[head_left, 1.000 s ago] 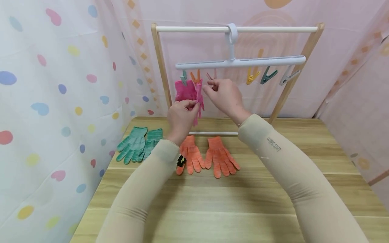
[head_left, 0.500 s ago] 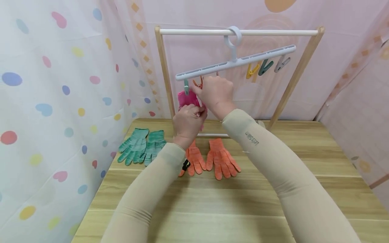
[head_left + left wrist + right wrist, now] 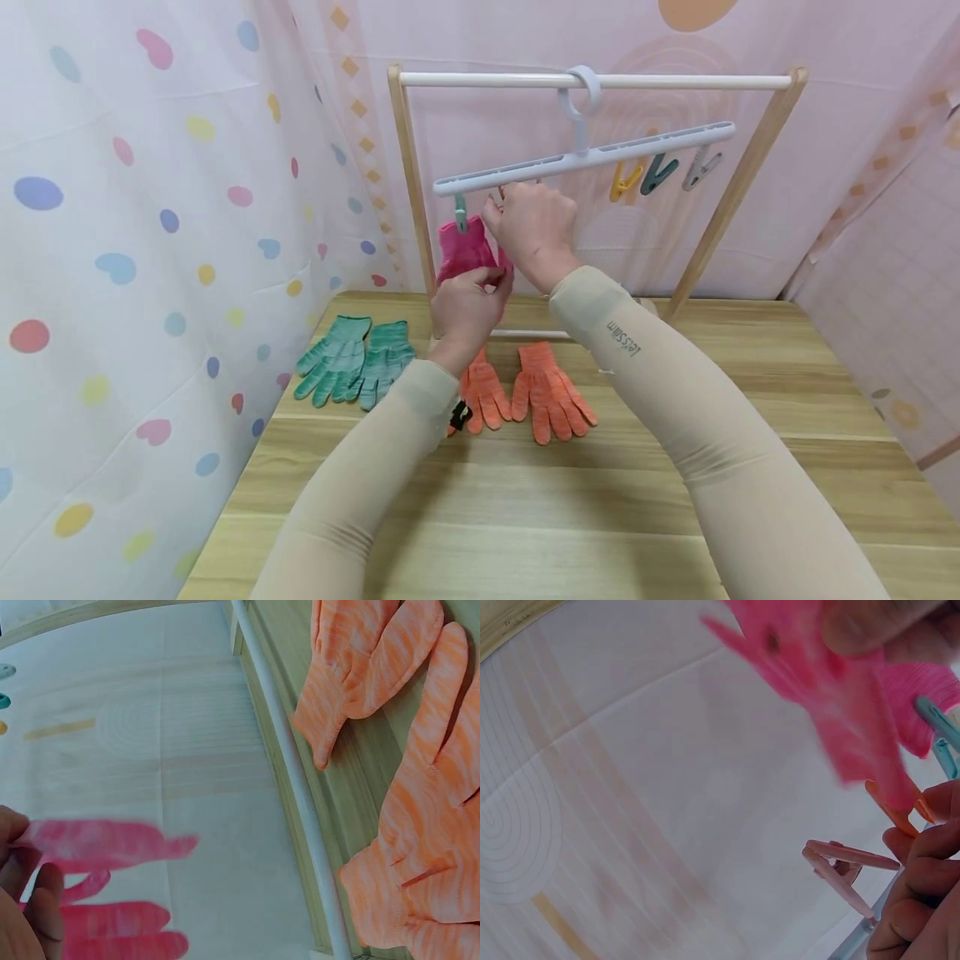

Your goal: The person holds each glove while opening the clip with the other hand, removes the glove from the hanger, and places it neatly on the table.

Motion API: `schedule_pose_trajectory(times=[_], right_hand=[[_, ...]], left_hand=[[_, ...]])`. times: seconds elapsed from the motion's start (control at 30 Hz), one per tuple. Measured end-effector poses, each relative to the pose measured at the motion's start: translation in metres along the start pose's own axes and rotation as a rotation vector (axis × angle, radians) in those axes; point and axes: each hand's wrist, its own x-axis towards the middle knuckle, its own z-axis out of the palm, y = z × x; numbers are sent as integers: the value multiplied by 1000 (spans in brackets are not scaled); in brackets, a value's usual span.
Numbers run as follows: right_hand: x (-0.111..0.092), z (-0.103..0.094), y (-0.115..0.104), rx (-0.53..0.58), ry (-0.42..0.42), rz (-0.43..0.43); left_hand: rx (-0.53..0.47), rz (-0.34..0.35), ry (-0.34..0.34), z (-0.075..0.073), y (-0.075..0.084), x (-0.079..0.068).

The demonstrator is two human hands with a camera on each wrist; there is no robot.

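Observation:
My left hand [image 3: 468,308] pinches a pink glove [image 3: 855,727], whose fingers dangle in the left wrist view. Its cuff end reaches an orange clothespin [image 3: 901,817] under the hanger [image 3: 525,171]. With curled fingers, my right hand [image 3: 534,229] grips that clothespin, hiding it in the head view. The glove's edge lies between the clothespin's prongs in the right wrist view. Beside it another pink glove [image 3: 461,246] hangs from a mint clothespin [image 3: 461,215]. A pale pink clothespin [image 3: 844,871] hangs close to my right hand with nothing in it.
Yellow [image 3: 624,182], dark green [image 3: 658,173] and grey clothespins [image 3: 701,169] hang toward the hanger's right end. The hanger hooks over the rack's white bar [image 3: 487,80]. Two green gloves [image 3: 333,358] and two orange gloves [image 3: 551,396] lie on the wooden table [image 3: 525,517].
My right hand has moved left from beside the glove onto the orange clothespin. The hanger has tipped, left end down. My left hand still holds the glove, slightly lower and further right.

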Motion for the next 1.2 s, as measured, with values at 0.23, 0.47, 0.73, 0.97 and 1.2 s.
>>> schedule_pose_trajectory(times=[0.23, 0.47, 0.73, 0.97, 1.2], right_hand=[[-3, -4, -5, -12, -34, 29], [-3, -3, -5, -36, -113, 65], [-22, -1, 21, -21, -134, -9], [-52, 3, 70, 40, -197, -2], [-83, 2, 123, 59, -348, 88]], left_hand=[[-68, -53, -159, 1, -5, -6], [-130, -41, -243, 3, -10, -10], [-263, -120, -360, 7, -20, -24], [-409, -226, -443, 14, -15, -32], [-532, -304, -485, 33, -3, -46]])
